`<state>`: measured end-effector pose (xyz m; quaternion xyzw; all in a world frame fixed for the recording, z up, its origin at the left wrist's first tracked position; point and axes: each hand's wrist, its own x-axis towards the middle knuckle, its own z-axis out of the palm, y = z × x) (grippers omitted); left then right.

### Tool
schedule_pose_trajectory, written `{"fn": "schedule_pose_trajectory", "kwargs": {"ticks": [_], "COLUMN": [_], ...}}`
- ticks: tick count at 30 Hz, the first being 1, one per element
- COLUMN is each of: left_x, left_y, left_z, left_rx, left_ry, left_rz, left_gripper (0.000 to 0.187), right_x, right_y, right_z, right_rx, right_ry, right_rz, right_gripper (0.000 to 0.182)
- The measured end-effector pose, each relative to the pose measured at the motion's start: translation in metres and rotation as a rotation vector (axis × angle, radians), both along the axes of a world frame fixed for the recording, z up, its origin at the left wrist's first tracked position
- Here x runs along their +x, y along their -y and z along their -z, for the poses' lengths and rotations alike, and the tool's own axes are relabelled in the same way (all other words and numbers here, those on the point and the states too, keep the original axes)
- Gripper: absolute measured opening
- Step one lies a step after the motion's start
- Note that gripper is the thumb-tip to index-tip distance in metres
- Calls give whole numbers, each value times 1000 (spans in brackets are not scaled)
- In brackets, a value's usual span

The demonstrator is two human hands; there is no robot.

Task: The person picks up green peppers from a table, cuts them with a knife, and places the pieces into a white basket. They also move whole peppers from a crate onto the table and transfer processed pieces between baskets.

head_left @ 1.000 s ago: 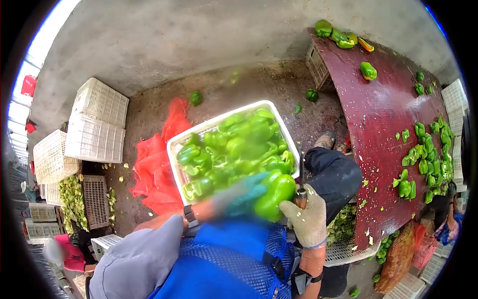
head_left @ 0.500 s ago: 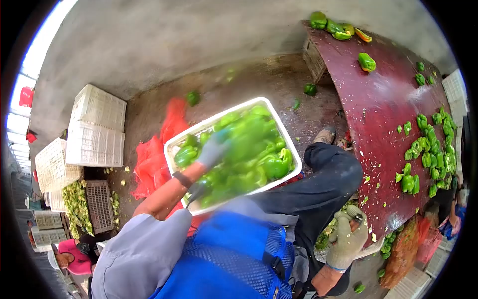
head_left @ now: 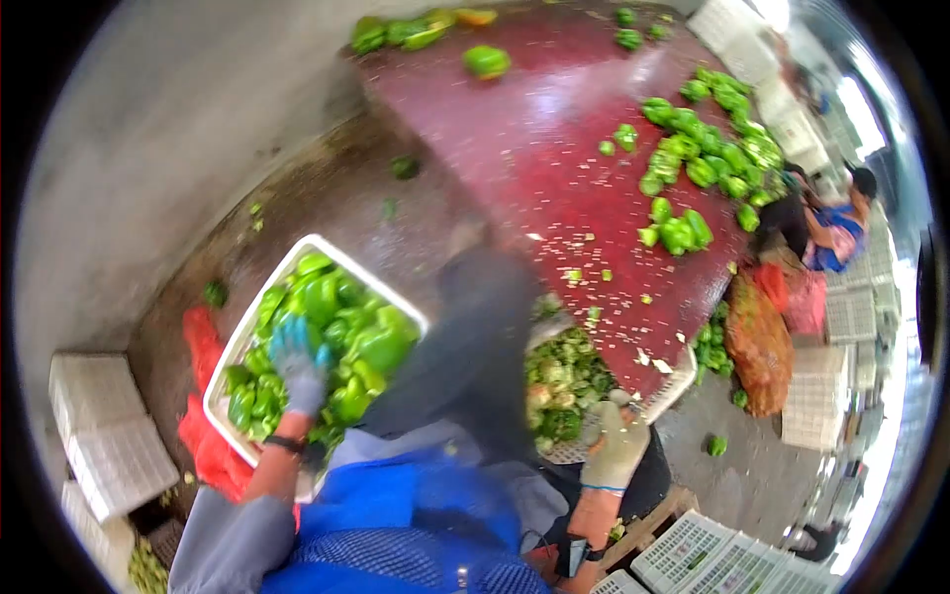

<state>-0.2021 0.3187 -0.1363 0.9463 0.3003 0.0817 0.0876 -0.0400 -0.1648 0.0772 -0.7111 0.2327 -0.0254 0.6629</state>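
Observation:
My left hand [head_left: 299, 364], in a grey-blue glove, lies on the green bell peppers [head_left: 341, 317] with its fingers stretched out. The peppers fill a white plastic crate [head_left: 226, 426] beside my leg. My right hand [head_left: 616, 445] wears a cream glove and is at the near corner of the dark red table [head_left: 534, 158]. Its fingers are curled, and I cannot make out what is in them. Below that corner, close to the right hand, pepper cores and scraps [head_left: 566, 381] fill another light crate [head_left: 676, 388].
More green peppers [head_left: 708, 148] lie at the table's far right. Red netting [head_left: 213, 450] is beside the pepper crate. Stacked white crates [head_left: 104, 426] stand at the left. A full mesh sack [head_left: 757, 346] and a seated person [head_left: 836, 228] are at the right.
The view has swung right, so the crate and table appear farther left. My left hand, blurred over the peppers before, now shows spread fingers. My right hand is at the table corner.

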Motion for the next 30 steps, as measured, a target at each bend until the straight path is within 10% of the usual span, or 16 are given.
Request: {"fn": "schedule_pose_trajectory", "kwargs": {"ticks": [6, 19, 30], "left_x": [-5, 259, 605], "left_y": [-30, 49, 147], "left_z": [-44, -268, -187], "left_rx": [-90, -77, 103], "left_ry": [183, 272, 189], "left_rz": [126, 719, 1188], "left_gripper": [72, 43, 42], "right_x": [-12, 65, 322], "right_y": [42, 166, 308], "right_z": [12, -86, 12], "right_rx": [9, -302, -926], "right_ry": [53, 32, 115], "right_rz": [1, -187, -235], "right_gripper": [18, 14, 27]}}
